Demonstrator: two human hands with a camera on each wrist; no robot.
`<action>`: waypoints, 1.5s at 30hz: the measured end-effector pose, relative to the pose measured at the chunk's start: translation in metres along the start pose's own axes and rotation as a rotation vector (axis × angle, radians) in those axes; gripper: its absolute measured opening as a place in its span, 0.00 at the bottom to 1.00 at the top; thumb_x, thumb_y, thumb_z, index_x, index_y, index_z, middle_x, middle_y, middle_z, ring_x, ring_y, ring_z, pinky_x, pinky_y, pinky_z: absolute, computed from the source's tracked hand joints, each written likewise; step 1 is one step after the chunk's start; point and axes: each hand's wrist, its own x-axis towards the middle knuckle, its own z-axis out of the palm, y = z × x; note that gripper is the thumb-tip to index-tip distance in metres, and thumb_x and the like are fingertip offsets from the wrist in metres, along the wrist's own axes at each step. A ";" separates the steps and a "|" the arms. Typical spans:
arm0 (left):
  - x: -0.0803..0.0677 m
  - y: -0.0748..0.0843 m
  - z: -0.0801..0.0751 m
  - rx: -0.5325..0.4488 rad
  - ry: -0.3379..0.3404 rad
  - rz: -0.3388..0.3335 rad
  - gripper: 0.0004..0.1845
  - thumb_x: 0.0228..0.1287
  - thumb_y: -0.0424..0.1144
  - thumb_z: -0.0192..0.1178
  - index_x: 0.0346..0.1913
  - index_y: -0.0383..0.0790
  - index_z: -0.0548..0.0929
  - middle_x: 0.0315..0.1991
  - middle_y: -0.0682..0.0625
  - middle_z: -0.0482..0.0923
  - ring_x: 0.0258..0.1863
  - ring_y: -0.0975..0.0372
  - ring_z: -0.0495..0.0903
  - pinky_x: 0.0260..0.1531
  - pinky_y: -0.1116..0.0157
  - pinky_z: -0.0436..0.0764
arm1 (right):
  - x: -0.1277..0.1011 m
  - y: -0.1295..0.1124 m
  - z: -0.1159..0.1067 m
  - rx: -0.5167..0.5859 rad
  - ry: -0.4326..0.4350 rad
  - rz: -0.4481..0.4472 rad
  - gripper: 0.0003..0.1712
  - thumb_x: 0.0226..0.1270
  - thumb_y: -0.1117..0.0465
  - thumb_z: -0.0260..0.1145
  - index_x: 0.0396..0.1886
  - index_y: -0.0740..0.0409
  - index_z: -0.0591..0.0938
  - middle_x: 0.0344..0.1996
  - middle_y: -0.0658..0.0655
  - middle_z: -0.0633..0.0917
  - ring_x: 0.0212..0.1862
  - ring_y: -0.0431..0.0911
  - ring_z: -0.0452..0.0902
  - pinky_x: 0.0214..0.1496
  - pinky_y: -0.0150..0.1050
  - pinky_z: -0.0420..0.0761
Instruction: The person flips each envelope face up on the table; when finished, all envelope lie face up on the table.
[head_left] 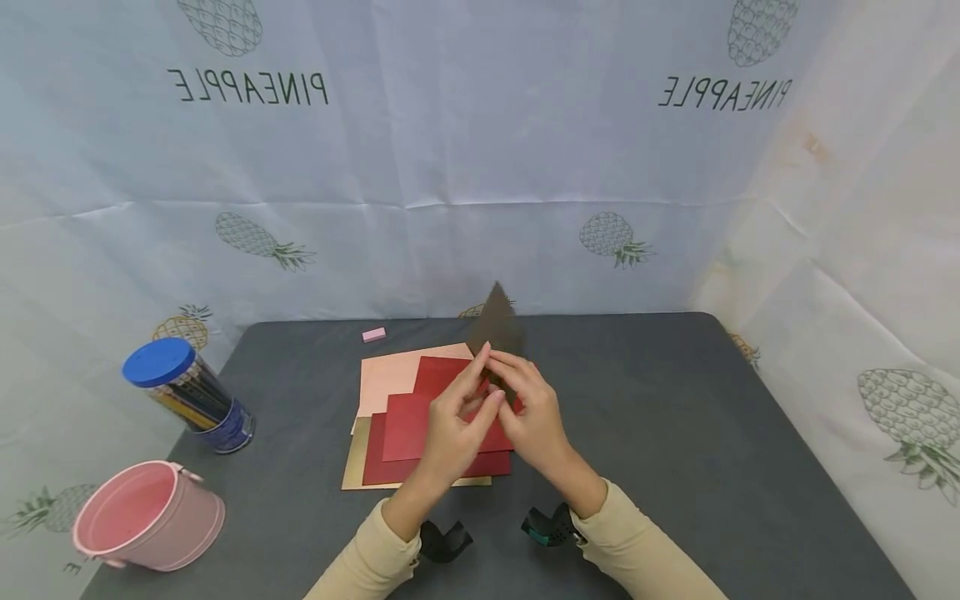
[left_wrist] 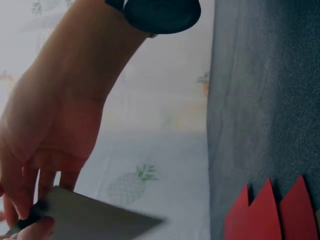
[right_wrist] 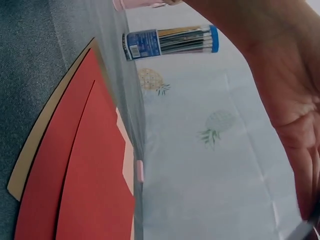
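Note:
A dark grey-brown sheet of paper point(head_left: 497, 321) is held up with one pointed corner at the top. My left hand point(head_left: 457, 421) and right hand point(head_left: 534, 417) pinch its lower part from either side, their fingertips close together. In the left wrist view, the left hand point(left_wrist: 55, 125) reaches down to the grey sheet point(left_wrist: 95, 215). Only the edge of the right hand point(right_wrist: 300, 115) shows in the right wrist view. Below both hands lie overlapping red sheets point(head_left: 405, 425), a pale pink sheet point(head_left: 386, 379) and a gold-tan sheet point(head_left: 354, 467).
At the left stand a pink bucket point(head_left: 161, 517) and a clear jar of pencils point(head_left: 198, 396) with a blue lid. A small pink block point(head_left: 373, 334) lies near the back edge of the dark table point(head_left: 675, 433). A pineapple-print cloth point(head_left: 480, 150) hangs behind.

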 end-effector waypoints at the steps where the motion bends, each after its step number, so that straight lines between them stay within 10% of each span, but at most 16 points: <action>1: -0.001 -0.001 -0.001 -0.016 0.019 -0.023 0.32 0.63 0.26 0.58 0.70 0.35 0.62 0.67 0.39 0.65 0.61 0.51 0.73 0.50 0.60 0.78 | -0.001 0.001 0.000 -0.006 -0.028 -0.013 0.22 0.58 0.75 0.63 0.54 0.64 0.80 0.56 0.59 0.80 0.56 0.51 0.76 0.51 0.46 0.80; 8: -0.003 -0.015 -0.015 -0.098 0.159 -0.243 0.26 0.62 0.25 0.58 0.65 0.31 0.69 0.61 0.36 0.71 0.56 0.46 0.77 0.48 0.71 0.79 | -0.016 0.017 -0.007 0.041 -0.168 0.030 0.23 0.62 0.70 0.64 0.58 0.60 0.78 0.58 0.57 0.79 0.60 0.49 0.74 0.59 0.41 0.76; 15: -0.005 -0.036 -0.028 -0.162 0.162 -0.394 0.24 0.61 0.20 0.54 0.61 0.30 0.70 0.62 0.38 0.70 0.58 0.50 0.73 0.48 0.73 0.79 | -0.031 0.054 -0.037 0.072 -0.005 0.199 0.25 0.61 0.75 0.62 0.59 0.66 0.75 0.57 0.64 0.78 0.59 0.51 0.73 0.60 0.32 0.74; 22: -0.005 -0.051 -0.038 -0.189 0.131 -0.439 0.23 0.61 0.20 0.55 0.59 0.32 0.73 0.57 0.38 0.73 0.50 0.56 0.74 0.44 0.75 0.79 | -0.042 0.101 -0.068 0.130 0.076 0.499 0.29 0.65 0.73 0.60 0.65 0.69 0.67 0.65 0.68 0.69 0.67 0.58 0.62 0.67 0.44 0.66; 28: -0.008 -0.061 -0.041 -0.169 0.124 -0.484 0.23 0.61 0.21 0.55 0.60 0.32 0.73 0.58 0.38 0.73 0.53 0.55 0.75 0.52 0.72 0.77 | -0.047 0.126 -0.078 0.305 -0.052 0.691 0.32 0.67 0.64 0.62 0.69 0.60 0.64 0.68 0.63 0.64 0.66 0.53 0.63 0.54 0.21 0.73; 36: -0.009 -0.075 -0.038 -0.179 0.067 -0.584 0.23 0.61 0.25 0.58 0.61 0.38 0.74 0.57 0.40 0.75 0.56 0.53 0.75 0.58 0.66 0.75 | -0.048 0.140 -0.086 0.307 -0.105 0.706 0.30 0.65 0.63 0.64 0.66 0.61 0.69 0.51 0.55 0.74 0.42 0.37 0.73 0.41 0.25 0.77; 45: 0.020 -0.092 0.002 -0.135 -0.029 -0.575 0.23 0.61 0.24 0.58 0.60 0.35 0.74 0.56 0.37 0.76 0.50 0.54 0.77 0.47 0.70 0.80 | -0.051 0.160 -0.132 0.204 -0.101 0.716 0.30 0.64 0.59 0.65 0.65 0.59 0.71 0.46 0.42 0.75 0.42 0.33 0.74 0.40 0.23 0.78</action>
